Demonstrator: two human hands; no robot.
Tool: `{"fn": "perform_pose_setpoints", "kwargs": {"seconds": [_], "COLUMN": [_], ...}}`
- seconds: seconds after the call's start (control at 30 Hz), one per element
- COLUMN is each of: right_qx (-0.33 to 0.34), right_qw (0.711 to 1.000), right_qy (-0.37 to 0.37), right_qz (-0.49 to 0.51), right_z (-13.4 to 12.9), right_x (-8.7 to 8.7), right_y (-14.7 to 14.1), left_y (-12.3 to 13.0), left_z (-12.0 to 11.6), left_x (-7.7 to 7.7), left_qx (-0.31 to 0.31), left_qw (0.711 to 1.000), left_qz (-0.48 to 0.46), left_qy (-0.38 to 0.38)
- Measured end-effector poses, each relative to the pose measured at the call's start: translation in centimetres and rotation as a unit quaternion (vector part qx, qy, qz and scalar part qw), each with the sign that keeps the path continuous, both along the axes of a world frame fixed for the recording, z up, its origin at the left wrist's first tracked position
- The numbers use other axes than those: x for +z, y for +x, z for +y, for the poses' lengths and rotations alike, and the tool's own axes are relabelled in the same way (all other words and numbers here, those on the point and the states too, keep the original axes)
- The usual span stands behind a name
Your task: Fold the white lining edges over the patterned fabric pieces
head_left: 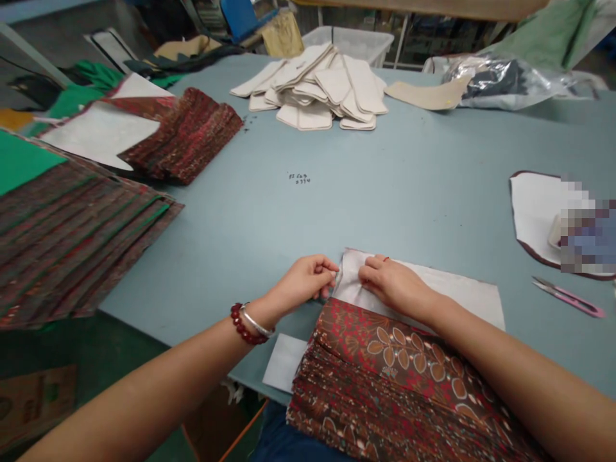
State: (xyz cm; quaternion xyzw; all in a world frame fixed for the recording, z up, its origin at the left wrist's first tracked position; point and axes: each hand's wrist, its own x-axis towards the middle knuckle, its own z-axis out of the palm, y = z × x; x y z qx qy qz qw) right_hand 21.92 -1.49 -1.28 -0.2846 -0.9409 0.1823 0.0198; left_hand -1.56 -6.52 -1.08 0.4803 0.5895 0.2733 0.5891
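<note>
A stack of brown and red leaf-patterned fabric pieces lies at the table's front edge and over my lap. Its top piece is turned back, baring a white underside. At the left corner of that white flap, my left hand has thumb and forefinger pinched together on the fabric edge. My right hand rests on the white side with its fingers curled, pressing into the cloth and wrinkling it. A small white piece sticks out under the stack's left side.
Pink-handled thread snips lie at the right, near a white dark-edged piece. Cream padded pieces are heaped at the back. Folded red-brown fabric and a striped dark stack occupy the left. A plastic bag sits back right.
</note>
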Motion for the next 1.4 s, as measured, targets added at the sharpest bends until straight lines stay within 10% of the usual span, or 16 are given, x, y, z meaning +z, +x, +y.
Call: {"fn": "perform_pose_setpoints", "kwargs": {"seconds": [0.17, 0.4, 0.6, 0.9, 1.13, 1.4], "right_qx": [-0.014, -0.133, -0.069, -0.152, -0.196, -0.160], "right_qw": [0.999, 0.969, 0.966, 0.945, 0.966, 0.962], "right_qy": [-0.025, -0.062, -0.078, -0.226, -0.155, -0.040], "right_qz": [0.031, 0.199, 0.236, -0.179, 0.075, 0.219], "right_z": [0.0, 1.2, 2.3, 5.4, 3.3, 1.6], "right_x": [0.1, -0.2, 0.9, 4.1, 1.5, -2.5], "right_y": [-0.1, 0.6, 0.0, 16.9, 8.7, 6.7], "left_y": [2.6, 4.2, 4.1, 3.8, 2.4, 0.9], "left_z": [2.2, 2.4, 1.8, 2.2, 5.1, 6.6], "left_x": [-0.3, -0.8, 0.0, -1.0, -0.8, -2.6], "left_qx": [-0.040, 0.125, 0.142, 0.171, -0.001, -0.173], "left_qw": [0.990, 0.974, 0.962, 0.957, 0.990, 0.891], "left_qz": [0.092, -0.188, -0.232, -0.234, -0.032, 0.161], "left_qy": [0.102, 0.015, 0.030, 0.024, 0.138, 0.388]}}
